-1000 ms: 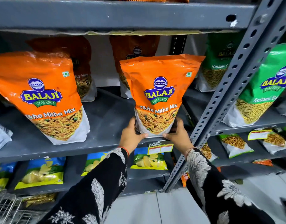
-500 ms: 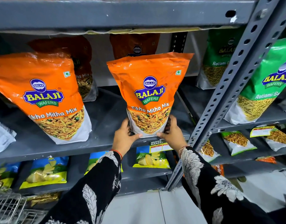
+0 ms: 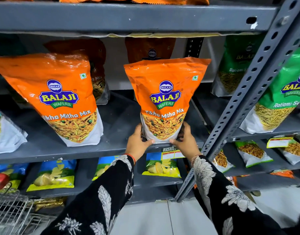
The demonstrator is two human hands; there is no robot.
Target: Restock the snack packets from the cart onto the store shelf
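An orange Tikha Mitha Mix packet (image 3: 164, 92) stands upright near the front edge of the grey middle shelf (image 3: 118, 122). My left hand (image 3: 137, 141) grips its lower left corner and my right hand (image 3: 186, 139) grips its lower right corner. A second orange packet of the same kind (image 3: 61, 99) stands on the same shelf to the left. Two darker orange packets (image 3: 151, 48) stand behind them at the back. A corner of the wire cart (image 3: 10, 211) shows at the bottom left.
A perforated grey upright (image 3: 244, 99) rises just right of my right hand. Green Ratlami Sev packets (image 3: 281, 102) fill the bay beyond it. Yellow-and-blue chip packets (image 3: 52, 173) lie on the shelf below. The shelf above (image 3: 129, 16) overhangs closely. Tiled floor lies underneath.
The held packet has shifted slightly left and back onto the shelf, its base now lower against the shelf surface. Both hands stay on its bottom corners.
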